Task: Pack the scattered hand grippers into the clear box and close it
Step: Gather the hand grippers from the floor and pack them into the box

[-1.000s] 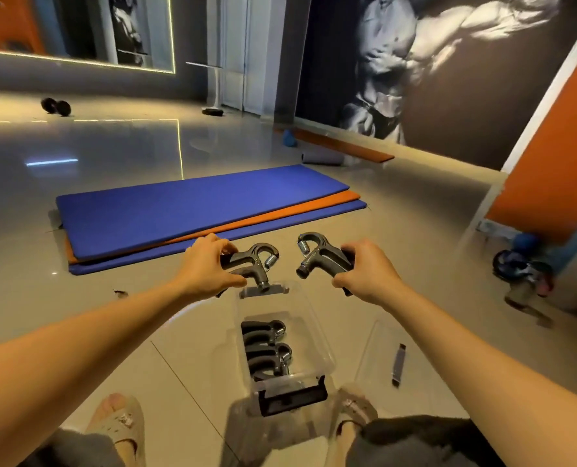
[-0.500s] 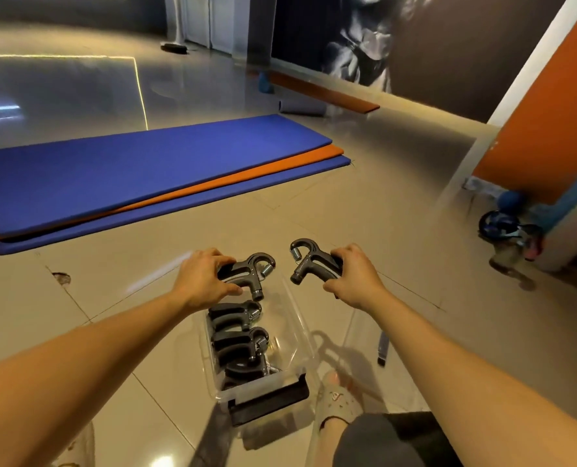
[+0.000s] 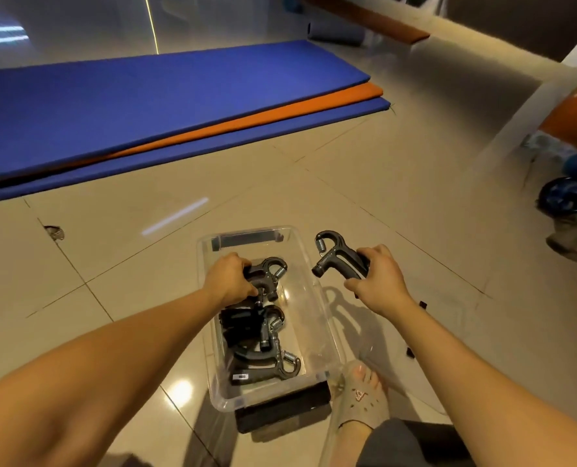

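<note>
While the clear box (image 3: 327,332) sits open on the tiled floor (image 3: 381,183), the left hand (image 3: 228,276) grips one hand gripper (image 3: 268,276) by its handles, inside the walls at the box's 12 o'clock end. At 2 o'clock, outside the box wall, the right hand (image 3: 378,281) curls round a second gripper (image 3: 334,257). Packed grippers (image 3: 263,345) lie stacked toward the 6 o'clock end. The clear lid (image 3: 385,352) lies at 3 o'clock, just beside the box. Blue and orange mats (image 3: 145,106) lie at 11 o'clock, well apart.
</note>
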A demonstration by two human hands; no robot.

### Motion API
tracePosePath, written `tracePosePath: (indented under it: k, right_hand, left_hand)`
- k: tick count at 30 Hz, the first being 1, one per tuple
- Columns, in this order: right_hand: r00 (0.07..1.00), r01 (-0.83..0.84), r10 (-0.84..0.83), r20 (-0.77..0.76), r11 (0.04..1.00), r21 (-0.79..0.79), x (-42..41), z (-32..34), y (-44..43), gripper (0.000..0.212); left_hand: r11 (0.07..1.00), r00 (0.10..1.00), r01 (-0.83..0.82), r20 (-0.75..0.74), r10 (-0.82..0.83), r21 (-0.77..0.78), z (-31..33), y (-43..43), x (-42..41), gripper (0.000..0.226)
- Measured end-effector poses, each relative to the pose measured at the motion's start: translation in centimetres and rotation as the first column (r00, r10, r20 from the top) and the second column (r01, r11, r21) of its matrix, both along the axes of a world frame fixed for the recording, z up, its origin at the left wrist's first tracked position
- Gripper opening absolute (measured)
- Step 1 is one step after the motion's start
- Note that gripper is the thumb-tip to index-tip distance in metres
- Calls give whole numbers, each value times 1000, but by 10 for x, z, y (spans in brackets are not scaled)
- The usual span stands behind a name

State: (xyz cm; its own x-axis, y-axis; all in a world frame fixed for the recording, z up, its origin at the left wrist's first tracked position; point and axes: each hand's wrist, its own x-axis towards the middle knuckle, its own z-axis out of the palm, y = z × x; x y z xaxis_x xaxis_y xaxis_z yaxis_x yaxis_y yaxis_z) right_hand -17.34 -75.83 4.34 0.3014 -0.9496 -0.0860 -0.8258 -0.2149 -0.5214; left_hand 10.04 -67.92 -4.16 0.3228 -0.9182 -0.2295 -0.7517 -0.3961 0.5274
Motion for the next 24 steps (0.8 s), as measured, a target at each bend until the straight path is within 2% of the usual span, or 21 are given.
tracePosePath:
  k: [3,10,14,24]
  right_hand:
    - [1000,-12,12,7,1000,19,11,-10,-15,60]
    - [998,-62,62,25,998,0,38,-28,-32,61]
    - [997,-66,65,39,998,10,45,-34,-36,60]
    - [996,-67,65,63,997,32,42,-39,-39,57]
  left_hand:
    - [995,999,25,44,-29,97,-18,-11,2,35]
    - [981,990,-29,141,2,189,-50,-29,5,21]
    - [980,965,-37,263,-15,194,-63,-37,4,22]
    - [974,960,-76,280,14,212,-74,-37,0,48]
